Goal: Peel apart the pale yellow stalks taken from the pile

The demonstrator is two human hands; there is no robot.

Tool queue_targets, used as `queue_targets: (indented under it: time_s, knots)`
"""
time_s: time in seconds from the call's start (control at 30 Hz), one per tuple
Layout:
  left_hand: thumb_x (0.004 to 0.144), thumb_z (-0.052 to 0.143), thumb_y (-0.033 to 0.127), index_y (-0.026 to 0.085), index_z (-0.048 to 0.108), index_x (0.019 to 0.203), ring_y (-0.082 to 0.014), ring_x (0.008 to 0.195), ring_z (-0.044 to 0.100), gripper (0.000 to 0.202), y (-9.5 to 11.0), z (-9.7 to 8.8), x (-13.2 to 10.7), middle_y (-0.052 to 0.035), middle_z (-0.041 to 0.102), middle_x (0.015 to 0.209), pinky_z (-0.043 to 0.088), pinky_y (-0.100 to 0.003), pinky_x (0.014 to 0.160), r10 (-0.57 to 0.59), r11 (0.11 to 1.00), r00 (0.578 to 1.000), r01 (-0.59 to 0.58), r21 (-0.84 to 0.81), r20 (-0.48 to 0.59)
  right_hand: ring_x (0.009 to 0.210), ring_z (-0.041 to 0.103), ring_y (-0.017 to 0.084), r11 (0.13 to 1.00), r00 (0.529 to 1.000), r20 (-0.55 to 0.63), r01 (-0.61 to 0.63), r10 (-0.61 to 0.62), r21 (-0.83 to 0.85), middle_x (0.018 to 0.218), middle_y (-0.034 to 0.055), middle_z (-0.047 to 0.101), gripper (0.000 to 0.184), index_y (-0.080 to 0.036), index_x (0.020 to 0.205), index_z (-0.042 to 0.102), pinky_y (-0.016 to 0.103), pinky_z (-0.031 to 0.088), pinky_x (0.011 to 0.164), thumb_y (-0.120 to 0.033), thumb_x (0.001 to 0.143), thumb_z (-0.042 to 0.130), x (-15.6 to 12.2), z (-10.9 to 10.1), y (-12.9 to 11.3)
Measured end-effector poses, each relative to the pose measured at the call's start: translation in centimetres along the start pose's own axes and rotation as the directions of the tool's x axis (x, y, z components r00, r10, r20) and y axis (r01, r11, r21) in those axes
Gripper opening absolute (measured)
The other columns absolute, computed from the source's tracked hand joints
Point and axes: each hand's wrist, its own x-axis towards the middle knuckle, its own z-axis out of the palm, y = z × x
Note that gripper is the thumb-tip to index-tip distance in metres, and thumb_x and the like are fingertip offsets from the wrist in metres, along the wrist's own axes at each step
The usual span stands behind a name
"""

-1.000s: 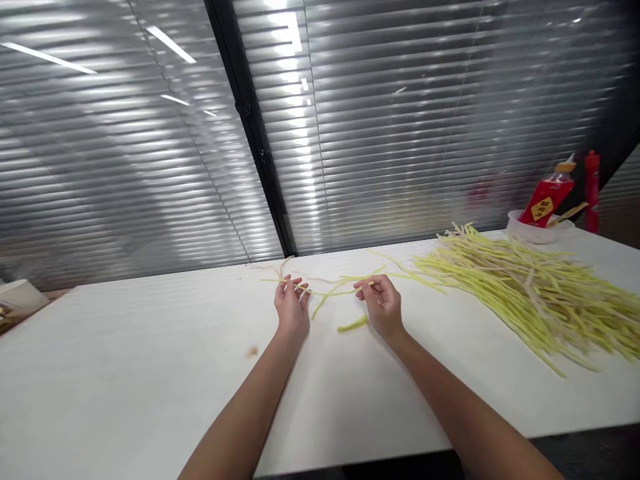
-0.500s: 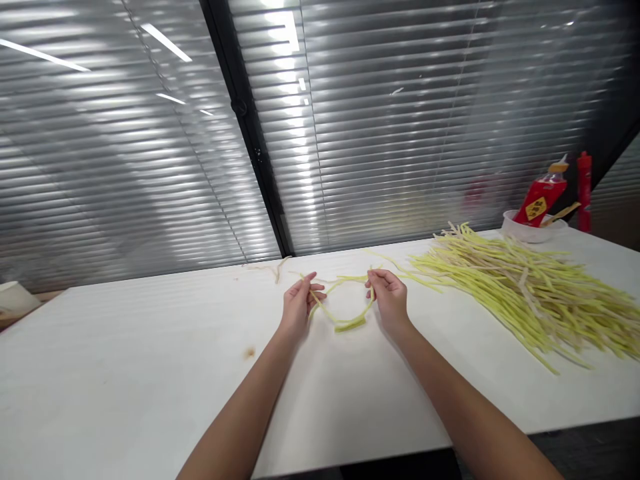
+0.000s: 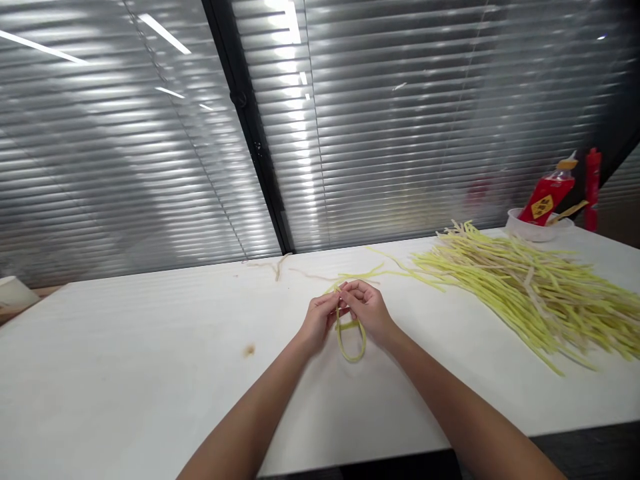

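My left hand (image 3: pixel 320 322) and my right hand (image 3: pixel 367 308) meet above the middle of the white table (image 3: pixel 165 373). Both are closed, fingertips pinched together on a thin yellow-green strand (image 3: pixel 353 360), whose bend hangs toward me as a narrow loop. Its ends run up between the fingers, where the details are partly hidden. Behind the loop a short yellow-green piece (image 3: pixel 349 325) shows; I cannot tell whether it is joined to the strand. Just beyond my hands several loose strands (image 3: pixel 360 274) lie on the table.
On the right a large pile of yellow-green and beige strands (image 3: pixel 520 293) spreads out. Behind it a white bowl (image 3: pixel 530 230) holds a tilted red bottle (image 3: pixel 547 197); a red tube (image 3: pixel 592 190) stands beside it. Window blinds (image 3: pixel 390 133) back the table. A white object (image 3: pixel 17 291) sits far left.
My hands have come together from apart, the left moving right and the right moving left. The wide curve of the strand has become a narrow hanging loop.
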Motion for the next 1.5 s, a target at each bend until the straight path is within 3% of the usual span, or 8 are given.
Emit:
queue_targets:
  time_s: [0.2, 0.47, 0.63, 0.73, 0.9, 1.13, 1.37, 1.5]
  knots:
    - [0.080, 0.056, 0.032, 0.014, 0.051, 0.056, -0.0162, 0.061, 0.056, 0.031, 0.4, 0.3, -0.3, -0.0029, 0.056, 0.065, 0.041, -0.037, 0.073, 0.000, 0.999, 0.999, -0.002, 0.052, 0.044, 0.033, 0.041, 0.005, 0.997, 0.997, 0.067, -0.052, 0.048, 0.063, 0.061, -0.0051, 0.063, 0.035, -0.021, 0.073, 0.037, 0.018, 0.031, 0.037, -0.043, 0.073, 0.065, 0.1, -0.2, 0.2]
    - [0.078, 0.058, 0.035, 0.013, 0.055, 0.058, -0.0170, 0.060, 0.057, 0.030, 0.3, 0.5, -0.3, -0.0052, 0.059, 0.063, 0.041, -0.032, 0.065, 0.009, 0.998, 0.999, -0.011, 0.057, 0.040, 0.037, 0.046, 0.007, 0.996, 0.993, 0.076, -0.086, 0.086, -0.001, 0.062, -0.0039, 0.062, 0.038, -0.021, 0.074, 0.036, 0.019, 0.036, 0.038, -0.048, 0.072, 0.064, 0.1, -0.3, 0.4]
    - [0.075, 0.063, 0.035, 0.013, 0.067, 0.082, -0.0195, 0.085, 0.059, 0.023, 0.4, 0.1, 0.0, -0.0092, 0.066, 0.091, 0.043, -0.031, 0.077, 0.020, 0.996, 0.995, -0.012, 0.085, -0.095, 0.048, 0.045, 0.006, 0.984, 0.996, -0.060, 0.061, -0.072, -0.165, 0.070, -0.0038, 0.056, 0.033, -0.021, 0.075, 0.044, 0.019, 0.037, 0.044, -0.041, 0.067, 0.069, -0.1, -0.3, 0.0]
    - [0.074, 0.064, 0.037, 0.013, 0.066, 0.074, -0.0182, 0.083, 0.060, 0.024, 0.5, -0.3, 0.2, -0.0080, 0.067, 0.086, 0.043, -0.031, 0.079, 0.023, 0.993, 0.992, -0.008, 0.115, -0.128, 0.049, 0.042, 0.007, 0.952, 0.979, -0.108, 0.139, -0.174, -0.274, 0.073, -0.0021, 0.055, 0.023, -0.020, 0.081, 0.055, 0.021, 0.037, 0.047, -0.038, 0.071, 0.066, 0.0, -0.5, -0.4]
    - [0.075, 0.063, 0.038, 0.012, 0.060, 0.068, -0.0165, 0.065, 0.061, 0.027, 0.3, -0.8, 0.1, -0.0067, 0.064, 0.067, 0.046, -0.030, 0.068, -0.094, 0.990, 0.995, 0.096, 0.102, -0.017, 0.061, 0.051, 0.012, 0.923, 0.966, -0.053, 0.225, -0.253, -0.313, 0.085, 0.0042, 0.060, 0.017, -0.020, 0.081, 0.067, 0.025, 0.044, 0.057, -0.035, 0.074, 0.062, 0.3, -0.9, -0.6]
    - [0.078, 0.059, 0.035, 0.012, 0.057, 0.067, -0.0153, 0.048, 0.057, 0.025, 0.1, -1.0, 0.0, -0.0015, 0.054, 0.050, 0.046, -0.030, 0.058, -0.173, 0.983, 0.980, 0.166, 0.079, 0.096, 0.051, 0.056, 0.014, 0.989, 0.990, 0.101, 0.105, -0.094, -0.104, 0.064, -0.0005, 0.057, 0.019, -0.020, 0.075, 0.061, 0.028, 0.047, 0.050, -0.039, 0.074, 0.061, -0.1, -0.5, -1.3]
    - [0.079, 0.057, 0.036, 0.012, 0.061, 0.074, -0.0125, 0.044, 0.054, 0.024, 0.4, -0.8, -0.1, 0.0017, 0.050, 0.051, 0.048, -0.033, 0.060, -0.233, 0.972, 0.961, 0.235, -0.002, 0.148, 0.047, 0.054, 0.011, 0.986, 0.994, 0.054, 0.098, -0.091, -0.132, 0.056, -0.0041, 0.051, 0.022, -0.020, 0.077, 0.056, 0.023, 0.044, 0.044, -0.042, 0.076, 0.060, -0.3, -0.6, -0.9]
    - [0.078, 0.058, 0.037, 0.012, 0.062, 0.074, -0.0108, 0.041, 0.050, 0.026, 0.5, -0.9, 0.0, 0.0021, 0.048, 0.049, 0.047, -0.032, 0.057, -0.248, 0.969, 0.957, 0.247, 0.022, 0.150, 0.045, 0.054, 0.012, 0.994, 0.995, 0.085, 0.062, -0.054, -0.088, 0.055, -0.0052, 0.048, 0.023, -0.021, 0.077, 0.055, 0.022, 0.043, 0.039, -0.043, 0.074, 0.062, -0.3, -0.4, -1.1]
